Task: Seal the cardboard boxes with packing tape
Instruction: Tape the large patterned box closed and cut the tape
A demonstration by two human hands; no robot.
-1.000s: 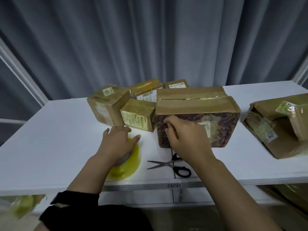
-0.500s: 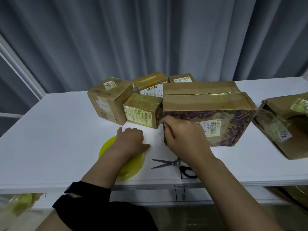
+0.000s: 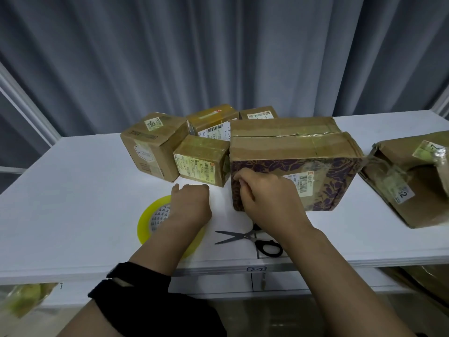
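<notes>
L hand (image 3: 190, 205) rests on the yellow tape roll (image 3: 148, 221), fingers curled over its far rim. R hand (image 3: 269, 203) has fingertips bunched tight, pinching at the front-left edge of the big box (image 3: 291, 152), mid-table. Scissors (image 3: 247, 238) lie near the front edge of the table (image 3: 60, 190). Wide white top shows left of the roll.

We see the yellow tape roll (image 3: 145, 222) on the white worktop (image 3: 60, 190), left of the black-handled scissors (image 3: 243, 237); the patterned cardboard box (image 3: 291, 147) behind both.
</notes>
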